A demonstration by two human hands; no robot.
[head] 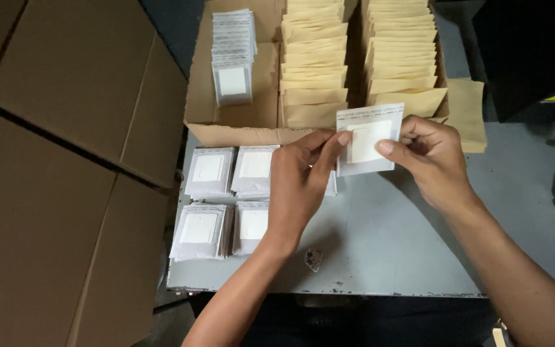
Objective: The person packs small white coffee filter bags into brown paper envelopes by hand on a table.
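Far left: large flat cardboard sheets (65, 160) lie beside the table, overlapping one another.
Table: a grey table (387, 244) with a worn front edge carries everything else.
Front-left stacks: four low stacks of clear packets (223, 199), each packet showing a white square inside, sit in two rows near the table's left edge.
Open box: a cardboard box (226, 115) stands at the back of the table, its near wall just behind the four stacks.
Box, left part: a row of white packets (232, 54) stands on edge, leaning toward the camera.
Box, middle and right: two rows of tan envelopes (354, 58) are layered like shingles, filling the rest of the box.
Left hand: the left hand (300, 183) is raised above the table over the right-hand stacks, thumb and forefinger pinching the left edge of a single packet.
Held packet: the clear packet (369, 138) with a white square pad inside is held upright in the air between both hands, just in front of the box's near wall and clear of the table.
Right hand: the right hand (435, 160) grips the packet's right edge, thumb on the front face, the other fingers curled behind.
Loose envelope: a tan envelope (467, 112) sticks out past the box's right corner, behind the right hand.
Far right: dark equipment (528, 51) stands beyond the table, too dim to tell more.
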